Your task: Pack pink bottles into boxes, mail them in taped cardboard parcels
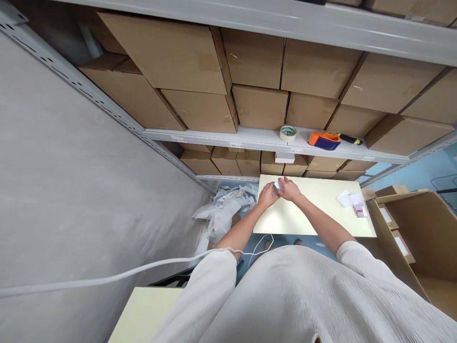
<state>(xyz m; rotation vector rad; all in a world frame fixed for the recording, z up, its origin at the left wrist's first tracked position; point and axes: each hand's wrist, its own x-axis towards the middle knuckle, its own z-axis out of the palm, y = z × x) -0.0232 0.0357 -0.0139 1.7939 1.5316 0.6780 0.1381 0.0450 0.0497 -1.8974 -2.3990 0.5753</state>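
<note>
Over the far left part of the pale yellow table (303, 214), my two hands meet around a small white item (277, 185) with a dark green edge. It is too small and too covered by fingers to tell its kind. My left hand (268, 194) closes on its left side, and my right hand (288, 189) grips it from the right with the fingers bent over its top. On the table's right side lie white papers (344, 199) beside a blurred purple-and-white patch.
Shelves of cardboard boxes (260, 107) rise ahead. A tape roll (287, 133), an orange-and-blue tape dispenser (324, 140) and a yellow-and-black cutter (350, 139) rest on one shelf. An open carton (421, 228) stands right; plastic bags (223, 214) lie left. A white cable (143, 270) crosses my left arm.
</note>
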